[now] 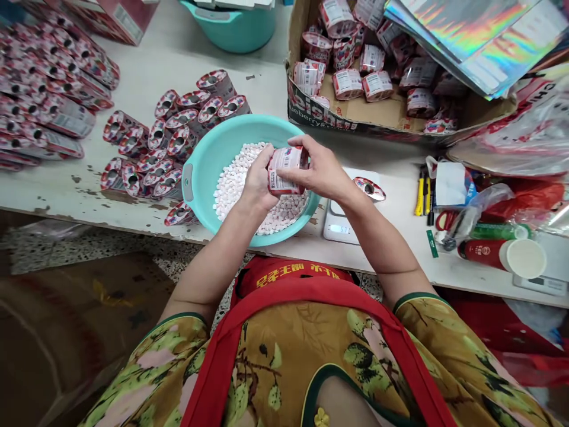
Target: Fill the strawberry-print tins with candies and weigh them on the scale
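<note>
Over a teal basin (204,155) of small white candies (235,172), both my hands hold one red-and-white printed candy packet (288,159). My left hand (259,181) wraps its left end. My right hand (320,166) grips the other end, with the fingers over the top and the thumb across the printed label. Just right of the basin, a white digital scale (340,226) carries another printed packet (370,188) with a round hole in its top. The scale's display is lit.
Many upright printed packets (171,127) stand left of the basin, with more at the far left. A cardboard box (320,115) of packets sits behind, near a second teal basin (235,29). Cutters (420,193) and a red paper cup (484,254) lie right.
</note>
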Available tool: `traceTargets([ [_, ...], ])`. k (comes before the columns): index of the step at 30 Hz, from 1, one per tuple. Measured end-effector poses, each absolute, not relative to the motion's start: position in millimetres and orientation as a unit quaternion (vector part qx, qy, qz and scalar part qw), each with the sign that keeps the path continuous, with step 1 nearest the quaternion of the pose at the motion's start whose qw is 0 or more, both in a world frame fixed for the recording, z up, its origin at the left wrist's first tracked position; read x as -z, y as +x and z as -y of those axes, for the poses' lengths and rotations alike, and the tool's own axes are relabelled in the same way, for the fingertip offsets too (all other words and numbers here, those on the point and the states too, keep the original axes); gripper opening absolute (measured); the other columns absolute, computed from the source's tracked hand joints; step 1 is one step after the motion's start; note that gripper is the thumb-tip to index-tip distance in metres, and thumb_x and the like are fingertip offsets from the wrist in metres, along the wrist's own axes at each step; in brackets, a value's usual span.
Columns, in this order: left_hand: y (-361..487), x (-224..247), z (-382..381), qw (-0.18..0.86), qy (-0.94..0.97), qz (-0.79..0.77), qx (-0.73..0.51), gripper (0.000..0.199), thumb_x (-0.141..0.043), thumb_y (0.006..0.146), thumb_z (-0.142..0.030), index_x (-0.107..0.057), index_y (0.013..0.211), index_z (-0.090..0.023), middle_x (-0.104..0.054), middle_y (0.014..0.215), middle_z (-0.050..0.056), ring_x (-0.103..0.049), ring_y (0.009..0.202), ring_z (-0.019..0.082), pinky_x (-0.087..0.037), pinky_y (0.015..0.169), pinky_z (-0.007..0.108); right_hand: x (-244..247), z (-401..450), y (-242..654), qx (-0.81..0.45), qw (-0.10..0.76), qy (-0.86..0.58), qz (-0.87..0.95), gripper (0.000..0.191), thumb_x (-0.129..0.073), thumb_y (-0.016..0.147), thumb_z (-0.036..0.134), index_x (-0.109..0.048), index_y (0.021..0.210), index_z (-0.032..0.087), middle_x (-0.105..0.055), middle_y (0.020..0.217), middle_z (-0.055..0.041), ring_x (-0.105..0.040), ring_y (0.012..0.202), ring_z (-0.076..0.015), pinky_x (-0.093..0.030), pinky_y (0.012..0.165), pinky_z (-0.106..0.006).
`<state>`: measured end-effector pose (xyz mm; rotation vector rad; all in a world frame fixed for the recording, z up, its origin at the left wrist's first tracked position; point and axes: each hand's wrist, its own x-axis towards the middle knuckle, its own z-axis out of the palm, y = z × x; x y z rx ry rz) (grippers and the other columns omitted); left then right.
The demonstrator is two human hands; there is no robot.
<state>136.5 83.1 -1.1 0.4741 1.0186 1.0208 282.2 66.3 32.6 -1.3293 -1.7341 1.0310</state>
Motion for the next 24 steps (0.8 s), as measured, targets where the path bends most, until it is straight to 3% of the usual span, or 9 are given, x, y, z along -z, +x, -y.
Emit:
traceTargets([
  [3, 140.5, 6.4, -82.8, 0.716, 0.204, -0.472, -0.472, 0.028, -0.065, 0.094, -0.044, -0.065, 0.091, -0.017, -0.069, 0.076, 0.007, -0.070, 0.077, 0.020, -0.056, 0.063, 0.026, -23.9, -72.1, 283.5, -0.448, 0.339, -0.511, 0.650, 0.065, -0.083, 0.068, 0.053, -0.060, 0.118, 0.019, -0.064, 0.096, -0.0006, -0.063, 0.092, -0.0196, -0.055, 0.086, -0.035],
  [8, 141.3, 2.3, -84.8, 0.701, 0.215, -0.452, -0.508, 0.015, -0.072, 0.089, -0.029, -0.065, 0.085, -0.017, -0.069, 0.078, 0.005, -0.066, 0.070, 0.014, -0.054, 0.062, 0.022, -17.7, -56.7, 297.6, -0.477, 0.386, -0.517, 0.597, 0.075, -0.088, 0.058, 0.057, -0.059, 0.117, 0.021, -0.064, 0.097, -0.0004, -0.064, 0.092, -0.0206, -0.057, 0.083, -0.036],
  [14, 121.6, -4.7, -90.1, 0.714, 0.213, -0.461, -0.482, 0.012, -0.074, 0.085, -0.026, -0.065, 0.086, -0.018, -0.061, 0.068, 0.001, -0.054, 0.050, 0.008, -0.038, 0.042, 0.016, -6.6, -20.3, 312.2, -0.507, 0.470, -0.517, 0.504, 0.075, -0.090, 0.050, 0.063, -0.063, 0.107, 0.022, -0.071, 0.102, -0.0045, -0.068, 0.097, -0.0270, -0.059, 0.088, -0.046],
  [19, 90.1, 8.7, -90.6, 0.752, 0.236, -0.518, -0.332, 0.013, -0.072, 0.073, -0.014, -0.064, 0.083, -0.013, -0.058, 0.064, 0.002, -0.046, 0.043, 0.004, -0.021, 0.034, 0.011, 8.3, 16.6, 360.3, -0.391, 0.614, -0.537, 0.426, 0.072, -0.089, 0.050, 0.062, -0.061, 0.104, 0.024, -0.070, 0.104, -0.0080, -0.070, 0.097, -0.0284, -0.059, 0.088, -0.050],
  [24, 81.6, 7.7, -93.4, 0.718, 0.347, -0.544, -0.261, 0.013, -0.075, 0.072, -0.018, -0.064, 0.076, -0.013, -0.059, 0.064, 0.004, -0.043, 0.040, 0.004, -0.018, 0.033, 0.011, 18.6, 61.0, 415.6, -0.266, 0.647, -0.605, 0.380, 0.069, -0.093, 0.047, 0.051, -0.062, 0.101, 0.022, -0.069, 0.102, -0.0067, -0.069, 0.096, -0.0266, -0.059, 0.089, -0.049],
])
